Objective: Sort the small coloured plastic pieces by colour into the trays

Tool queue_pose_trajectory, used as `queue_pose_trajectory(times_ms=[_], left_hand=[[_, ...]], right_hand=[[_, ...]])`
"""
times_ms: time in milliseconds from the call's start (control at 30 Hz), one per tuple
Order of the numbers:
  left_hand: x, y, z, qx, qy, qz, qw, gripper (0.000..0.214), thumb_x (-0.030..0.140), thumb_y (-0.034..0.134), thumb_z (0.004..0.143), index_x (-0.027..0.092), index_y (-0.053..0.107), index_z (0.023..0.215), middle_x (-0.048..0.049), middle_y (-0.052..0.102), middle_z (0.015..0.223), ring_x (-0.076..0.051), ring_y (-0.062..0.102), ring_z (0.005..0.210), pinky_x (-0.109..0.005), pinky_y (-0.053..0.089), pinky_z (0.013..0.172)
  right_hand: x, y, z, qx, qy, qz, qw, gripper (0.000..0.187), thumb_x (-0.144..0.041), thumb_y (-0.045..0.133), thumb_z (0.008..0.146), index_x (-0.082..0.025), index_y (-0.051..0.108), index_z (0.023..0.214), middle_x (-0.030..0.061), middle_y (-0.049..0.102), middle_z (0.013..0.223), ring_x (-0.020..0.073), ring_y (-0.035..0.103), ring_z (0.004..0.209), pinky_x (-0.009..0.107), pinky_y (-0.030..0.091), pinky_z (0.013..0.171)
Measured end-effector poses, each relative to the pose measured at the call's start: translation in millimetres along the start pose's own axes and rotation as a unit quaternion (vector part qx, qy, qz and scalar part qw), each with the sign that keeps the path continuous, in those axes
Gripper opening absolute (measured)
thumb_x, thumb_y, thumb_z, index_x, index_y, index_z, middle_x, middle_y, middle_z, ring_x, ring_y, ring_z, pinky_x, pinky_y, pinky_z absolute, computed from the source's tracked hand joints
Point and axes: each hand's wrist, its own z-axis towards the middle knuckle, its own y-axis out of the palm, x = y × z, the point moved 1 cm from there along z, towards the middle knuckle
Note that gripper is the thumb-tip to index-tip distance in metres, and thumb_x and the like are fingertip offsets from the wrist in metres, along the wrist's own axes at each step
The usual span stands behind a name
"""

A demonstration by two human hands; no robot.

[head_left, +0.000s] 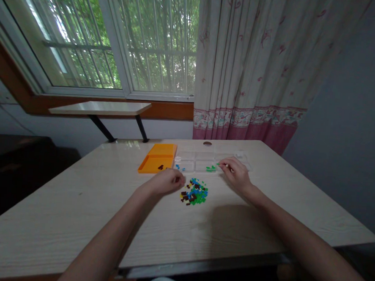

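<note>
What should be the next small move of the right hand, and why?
Probably release the small green plastic piece into the clear rectangular plastic compartment holding similar green pieces: the right hand pinches it close to that compartment's right side.

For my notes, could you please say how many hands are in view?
2: left hand beside the colorful pile, right hand at the clear tray, pinching a green piece.

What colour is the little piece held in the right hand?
Green: the little piece in the right hand, seen in the head view.
</note>
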Motion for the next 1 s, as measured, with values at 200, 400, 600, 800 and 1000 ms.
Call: queue_pose_trajectory(times_ms=[200,400,600,800,1000], left_hand=[[4.7,4.0,1.6,-0.020,0.013,-0.014,1.000,0.019,0.024,0.047,0.072,0.015,0.064,0.071,-0.0015,0.061,0.065,-0.012,0.052,0.060,-0.019,0.032,0.053],[2.2,7.9,3.1,-0.014,0.021,0.016,1.000,0.018,0.025,0.048,0.072,0.016,0.064,0.072,-0.0017,0.062,0.067,-0.012,0.052,0.061,-0.019,0.033,0.055],[2.4,9.5,4.4,-0.004,0.041,0.036,0.999,0.019,0.024,0.048,0.073,0.017,0.066,0.074,-0.0033,0.064,0.075,-0.013,0.054,0.069,-0.019,0.037,0.062],[5.6,10.3,3.6,0.010,0.047,0.050,0.998,0.018,0.021,0.045,0.075,0.017,0.062,0.072,-0.0032,0.060,0.069,-0.013,0.052,0.064,-0.020,0.034,0.057],[3.5,9.9,3.0,0.064,0.041,0.036,0.996,0.018,0.022,0.040,0.079,0.016,0.056,0.073,-0.0031,0.055,0.071,-0.012,0.048,0.061,-0.021,0.033,0.055]], right_hand=[[-0.2,0.1,-0.6,0.002,-0.013,-0.010,1.000,0.008,-0.021,0.050,0.084,-0.019,0.058,0.082,0.0036,0.062,0.075,0.0143,0.056,0.072,0.026,0.044,0.063],[3.2,1.9,-2.0,-0.022,0.013,-0.018,1.000,0.009,-0.023,0.051,0.083,-0.019,0.058,0.082,0.0031,0.061,0.074,0.0126,0.053,0.064,0.024,0.042,0.060],[27.4,19.3,-8.4,-0.076,0.107,-0.050,0.990,0.012,-0.026,0.051,0.082,-0.018,0.061,0.080,0.0025,0.061,0.075,0.0129,0.054,0.066,0.023,0.041,0.062],[48.7,38.6,-13.0,-0.106,0.145,-0.078,0.981,0.015,-0.027,0.053,0.080,-0.019,0.064,0.084,0.0032,0.064,0.079,0.0154,0.058,0.072,0.026,0.043,0.065],[39.2,33.6,-14.1,-0.114,0.135,-0.056,0.983,0.015,-0.024,0.051,0.081,-0.018,0.064,0.086,0.0037,0.065,0.081,0.0141,0.057,0.070,0.025,0.043,0.065]])
